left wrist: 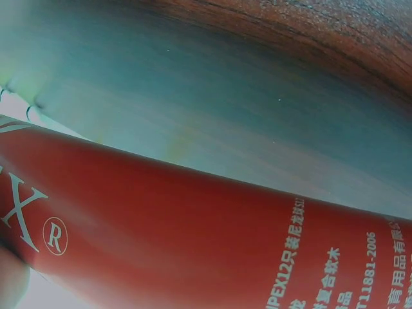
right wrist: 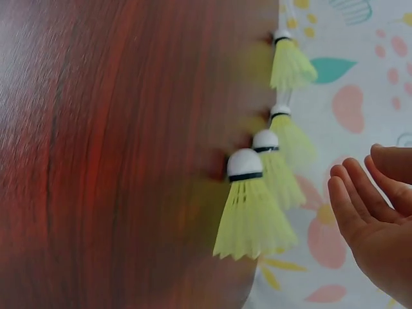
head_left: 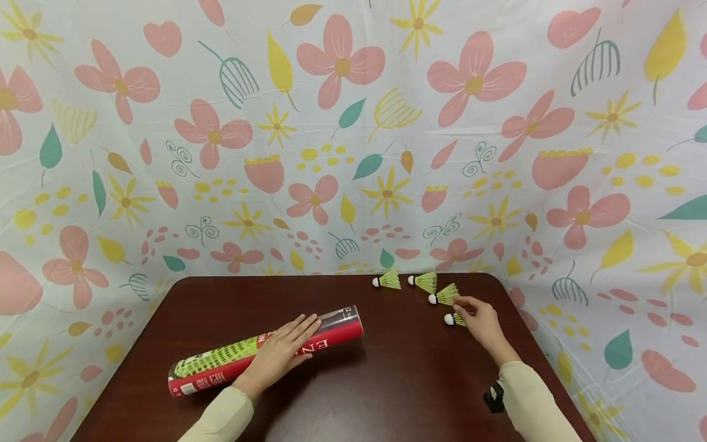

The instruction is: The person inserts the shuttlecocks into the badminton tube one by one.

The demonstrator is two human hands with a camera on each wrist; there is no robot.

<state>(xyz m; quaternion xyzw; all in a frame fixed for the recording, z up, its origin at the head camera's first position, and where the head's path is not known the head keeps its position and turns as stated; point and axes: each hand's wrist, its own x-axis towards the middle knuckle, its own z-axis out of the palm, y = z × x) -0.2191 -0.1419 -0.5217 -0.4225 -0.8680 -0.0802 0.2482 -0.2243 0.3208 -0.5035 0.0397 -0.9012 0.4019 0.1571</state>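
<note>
My left hand [head_left: 282,350] rests across the top of a red shuttlecock tube [head_left: 331,334], fingers nearly straight, thumb along its near side. The tube lies slantwise, its clear upper side showing stacked yellow-green shuttlecocks towards the left end. Red wall with white lettering fills much of the left wrist view. At right, my right hand [head_left: 482,320] hovers by the nearest shuttlecock [head_left: 455,319], hiding part of its skirt in the head view. In the right wrist view the fingers [right wrist: 347,206] are loosely bent with nothing between them, apart from that yellow shuttlecock with its white cork.
Beyond the nearest one, more shuttlecocks lie along the dark brown table's [head_left: 397,380] back right: one close behind [head_left: 444,296], one at the rear edge [head_left: 424,281], another further left [head_left: 388,280]. A flower-printed cloth [head_left: 342,141] hangs around the table's back and sides.
</note>
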